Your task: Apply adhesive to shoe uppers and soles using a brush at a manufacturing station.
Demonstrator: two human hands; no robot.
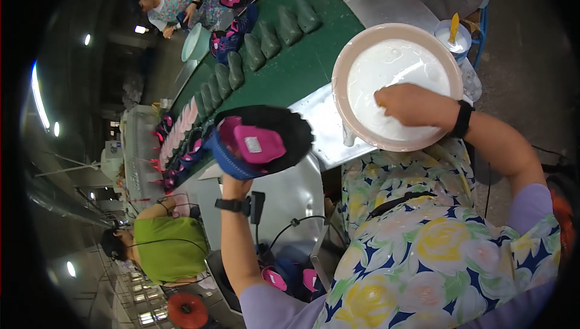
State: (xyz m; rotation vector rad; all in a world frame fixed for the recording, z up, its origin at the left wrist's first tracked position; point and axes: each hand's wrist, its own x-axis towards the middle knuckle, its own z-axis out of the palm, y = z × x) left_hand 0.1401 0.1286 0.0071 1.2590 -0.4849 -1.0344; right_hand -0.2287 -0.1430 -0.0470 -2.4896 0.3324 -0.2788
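Observation:
My left hand grips a blue and black shoe with a bright pink part carrying a white label. The shoe is tilted and slightly blurred, and it hides most of my fingers. My right hand is over a wide beige basin of thick white liquid, its fingers closed. A small bit of yellow shows at the fingertips, like the handle of a tool; the rest of it is hidden.
Grey-green foot-shaped lasts line the green belt, with dark blue and pink shoes beyond. A pail holding a yellow-handled tool stands right of the basin. Two people work to the left. A cable crosses near my left arm.

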